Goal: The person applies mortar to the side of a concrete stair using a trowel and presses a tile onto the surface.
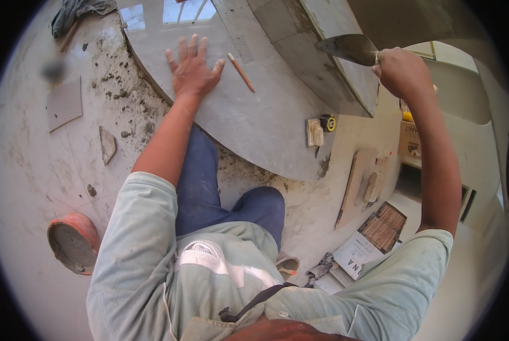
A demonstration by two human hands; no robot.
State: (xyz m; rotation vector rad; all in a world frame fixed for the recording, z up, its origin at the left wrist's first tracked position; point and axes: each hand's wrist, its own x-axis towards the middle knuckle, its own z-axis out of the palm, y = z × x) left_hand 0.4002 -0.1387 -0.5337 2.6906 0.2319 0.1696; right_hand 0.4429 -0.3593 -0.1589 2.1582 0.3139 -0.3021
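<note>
My left hand [195, 68] lies flat with fingers spread on a grey, glossy curved slab [249, 131]. Just right of it a pencil [241, 73] rests on the slab. My right hand [403, 72] is closed round the handle of a pointing trowel [351, 49]; the handle itself is mostly hidden in the fist. The metal blade points left, at the top edge of a raised grey tiled block [317, 68]. Whether the blade touches that edge I cannot tell. Near the slab's right end sit a yellow and black tape measure [328, 123] and a small pale block [315, 132].
Mortar crumbs [123, 94] litter the floor along the slab's left edge. An orange bucket of grey mortar [75, 244] stands at lower left, with tile offcuts [64, 104] farther up. To the right lie a board [357, 184] and a cardboard box [409, 139]. A cloth [79, 14] lies at upper left.
</note>
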